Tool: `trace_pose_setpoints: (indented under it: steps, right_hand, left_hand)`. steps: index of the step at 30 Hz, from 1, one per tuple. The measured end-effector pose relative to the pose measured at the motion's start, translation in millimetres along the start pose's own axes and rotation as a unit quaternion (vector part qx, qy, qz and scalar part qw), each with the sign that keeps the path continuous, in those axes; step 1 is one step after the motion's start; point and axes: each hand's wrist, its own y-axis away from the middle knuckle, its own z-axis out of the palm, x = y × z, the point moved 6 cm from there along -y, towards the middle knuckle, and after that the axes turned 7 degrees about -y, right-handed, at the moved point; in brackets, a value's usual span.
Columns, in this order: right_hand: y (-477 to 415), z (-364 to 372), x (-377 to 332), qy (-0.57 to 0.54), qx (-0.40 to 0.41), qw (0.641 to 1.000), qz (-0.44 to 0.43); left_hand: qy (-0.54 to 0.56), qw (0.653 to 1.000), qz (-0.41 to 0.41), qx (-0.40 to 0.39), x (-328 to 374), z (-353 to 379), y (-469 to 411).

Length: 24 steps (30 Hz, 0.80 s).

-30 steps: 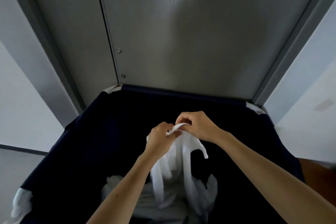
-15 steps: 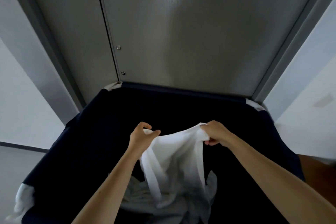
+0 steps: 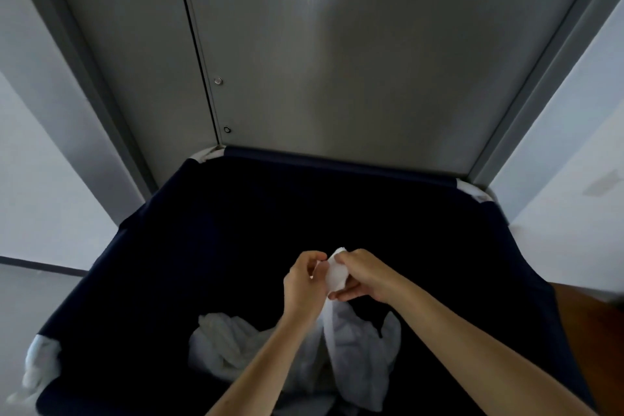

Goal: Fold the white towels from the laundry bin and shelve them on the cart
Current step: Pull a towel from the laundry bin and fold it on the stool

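A white towel (image 3: 351, 341) hangs bunched over the dark blue laundry bin (image 3: 209, 246). Its top edge (image 3: 336, 275) is gathered between both hands, which meet above the middle of the bin. My left hand (image 3: 304, 287) grips the towel's top from the left, fingers curled. My right hand (image 3: 364, 275) pinches the same gathered edge from the right. More white towels (image 3: 229, 341) lie crumpled at the bottom of the bin. The cart is not in view.
A grey metal door (image 3: 337, 61) with a vertical seam stands directly behind the bin. White walls (image 3: 40, 179) flank it on both sides. A brown surface (image 3: 594, 331) shows at the right edge. White cloth (image 3: 40, 368) drapes the bin's near left corner.
Half a second ago my hands held the towel's top edge spread apart. They have come back together, bunching the edge between them, slightly lower over the bin.
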Motion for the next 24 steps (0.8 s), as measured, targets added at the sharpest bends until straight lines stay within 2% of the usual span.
trace_pose_setpoints:
  steps: [4, 10, 16, 19, 20, 22, 24]
  right_hand:
    - [-3, -5, 20, -0.053, 0.012, 0.998, 0.045]
    - [-9, -2, 27, -0.045, 0.02, 0.998, 0.037]
    - [0, 2, 26, 0.009, -0.024, 0.999, 0.041]
    - [5, 5, 24, 0.066, -0.037, 0.996, 0.054]
    - [5, 2, 22, 0.118, -0.024, 0.992, 0.038]
    - [-1, -8, 9, 0.233, 0.053, 0.969, -0.065]
    - [-3, -16, -7, 0.217, 0.092, 0.956, -0.176]
  left_hand:
    - [-0.051, 0.996, 0.07, -0.031, -1, 6, 6]
    - [-0.122, 0.966, 0.186, -0.133, -2, 17, 10]
    - [-0.165, 0.95, 0.243, -0.109, -3, 6, 9]
    - [-0.192, 0.935, 0.265, -0.134, 2, 6, 6]
    - [-0.189, 0.935, 0.265, -0.14, 5, 6, 5]
    - [-0.18, 0.936, 0.266, -0.143, 11, 3, 3]
    - [-0.16, 0.945, 0.256, -0.126, 19, -2, -2]
